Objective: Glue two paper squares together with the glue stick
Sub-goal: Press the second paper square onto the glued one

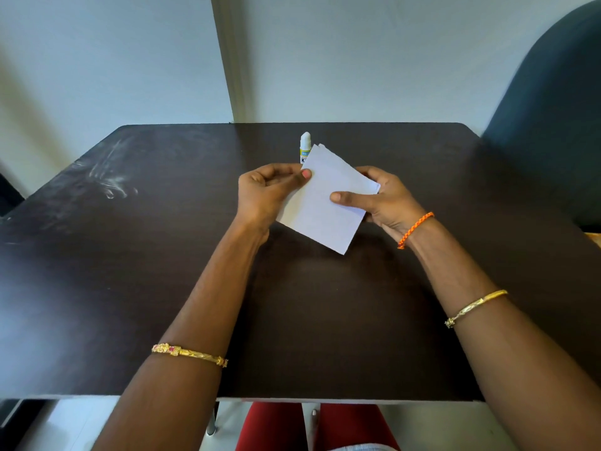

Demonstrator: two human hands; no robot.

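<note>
Fingers of both hands pinching paper squares (pixel 322 203) above table (pixel 130 255), glue stick (pixel 305 148) upright behind

Left hand (pixel 263 193) pinching, right hand (pixel 380 200) gripping, both forearms extended forward

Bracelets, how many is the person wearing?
3. A gold bangle with pink stones sits on the left forearm. An orange braided thread band wraps the right wrist. A plain gold bangle sits farther up the right forearm. None seems hidden.
</note>
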